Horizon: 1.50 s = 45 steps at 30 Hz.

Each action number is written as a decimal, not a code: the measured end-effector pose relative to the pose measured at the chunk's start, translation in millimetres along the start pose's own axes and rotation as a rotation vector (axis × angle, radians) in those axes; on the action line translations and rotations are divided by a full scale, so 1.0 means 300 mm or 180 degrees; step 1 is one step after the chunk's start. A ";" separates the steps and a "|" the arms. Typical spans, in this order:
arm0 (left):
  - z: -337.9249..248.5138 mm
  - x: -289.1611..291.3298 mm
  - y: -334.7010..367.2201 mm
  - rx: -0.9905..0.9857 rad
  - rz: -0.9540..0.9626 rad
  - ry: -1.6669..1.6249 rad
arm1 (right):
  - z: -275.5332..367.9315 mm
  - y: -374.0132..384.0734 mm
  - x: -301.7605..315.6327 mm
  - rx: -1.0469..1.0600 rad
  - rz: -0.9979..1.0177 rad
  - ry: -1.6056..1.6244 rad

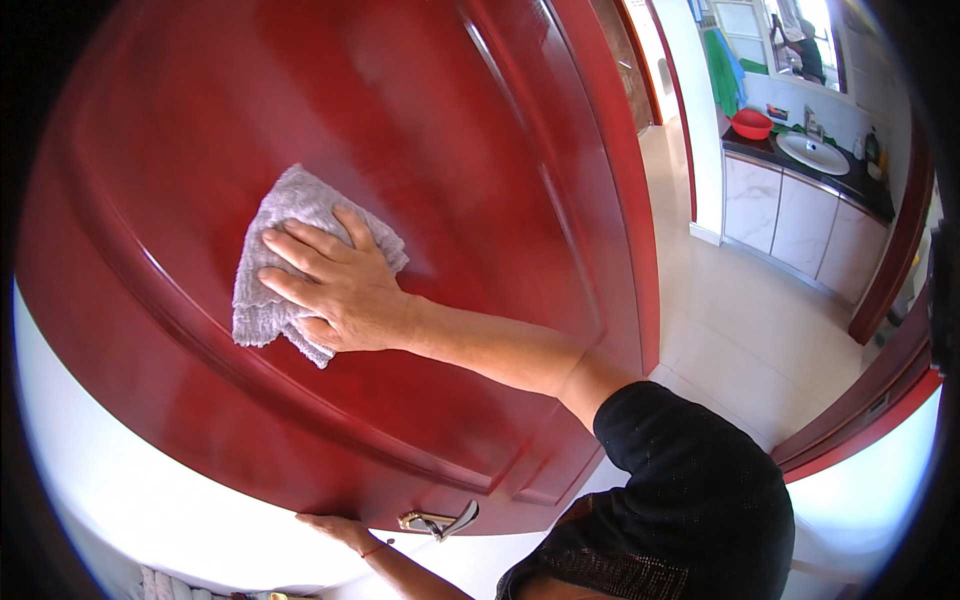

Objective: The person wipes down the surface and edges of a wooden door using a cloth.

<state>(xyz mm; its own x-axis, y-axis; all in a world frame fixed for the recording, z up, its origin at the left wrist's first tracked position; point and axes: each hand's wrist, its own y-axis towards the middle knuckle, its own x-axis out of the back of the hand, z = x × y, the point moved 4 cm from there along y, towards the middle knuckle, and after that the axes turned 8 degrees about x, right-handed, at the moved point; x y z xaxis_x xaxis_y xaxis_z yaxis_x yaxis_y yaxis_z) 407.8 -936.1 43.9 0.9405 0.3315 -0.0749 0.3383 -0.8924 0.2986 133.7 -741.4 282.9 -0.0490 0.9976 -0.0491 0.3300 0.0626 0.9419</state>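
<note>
A large dark-red panelled door (470, 200) fills the left and middle of the view. My right hand (350, 285) presses a greyish-lilac towel cloth (290, 200) against its face, fingers spread over the fabric and the cloth's corners sticking out around them. Low in the picture, my left hand (335, 528) is at the door's edge, closed on it, with part of its fingers hidden. A thin red cord circles that wrist. Just right of this hand is the metal lever handle (440, 522).
Through the doorway at right stands a vanity with a dark counter (850, 180), a white basin (813, 152) and a red bowl (751, 124). Green and blue towels (722, 75) hang beside it. A dark-red door frame (850, 410) rises at right. Pale tiles (740, 310) cover the floor.
</note>
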 end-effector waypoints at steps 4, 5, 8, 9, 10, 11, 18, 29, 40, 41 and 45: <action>-0.049 0.005 -0.041 0.0197 0.0192 -0.0283 | -0.197 0.027 0.100 -0.0528 0.0195 -0.0749; -0.058 0.010 -0.047 0.0309 0.0167 -0.0365 | -0.264 -0.006 0.147 -0.0872 0.0095 -0.0911; -0.031 0.020 -0.026 0.0095 -0.0120 -0.0068 | -0.470 -0.230 0.294 -0.1682 -0.0384 -0.1521; 0.029 0.033 0.023 -0.0029 -0.0188 0.0115 | -0.510 -0.349 0.337 -0.1836 -0.0583 -0.1635; 0.015 0.011 -0.005 -0.0006 -0.0151 0.0135 | -0.550 -0.485 0.378 -0.1980 -0.0748 -0.1776; -0.025 -0.006 -0.041 0.0124 0.0013 -0.0077 | -0.555 -0.623 0.404 -0.2343 -0.0820 -0.1855; -0.008 0.009 0.026 0.0074 -0.0179 -0.0175 | -0.129 -1.099 0.318 -0.3666 -0.0837 -0.1919; -0.144 -0.053 -0.159 0.0147 -0.0063 -0.0162 | -0.393 -0.600 0.344 -0.2141 -0.0126 -0.1248; -0.187 -0.108 -0.242 -0.0129 0.0088 -0.0043 | -1.023 -0.765 0.668 -0.2884 -0.0540 -0.1842; -0.179 -0.120 -0.250 -0.0199 0.0090 -0.0044 | -1.050 -0.780 0.685 -0.3001 -0.0556 -0.1825; -0.165 -0.161 -0.280 -0.0349 0.0191 -0.0025 | -1.046 -0.938 0.718 -0.3380 -0.0688 -0.1765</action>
<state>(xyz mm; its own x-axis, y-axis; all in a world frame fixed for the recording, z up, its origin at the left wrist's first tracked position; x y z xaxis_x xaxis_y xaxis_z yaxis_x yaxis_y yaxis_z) 332.4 -861.9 69.6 0.9593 0.2756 -0.0611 0.2762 -0.8716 0.4051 -265.6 -553.4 111.5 0.4878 0.8633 -0.1293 -0.5836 0.4326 0.6872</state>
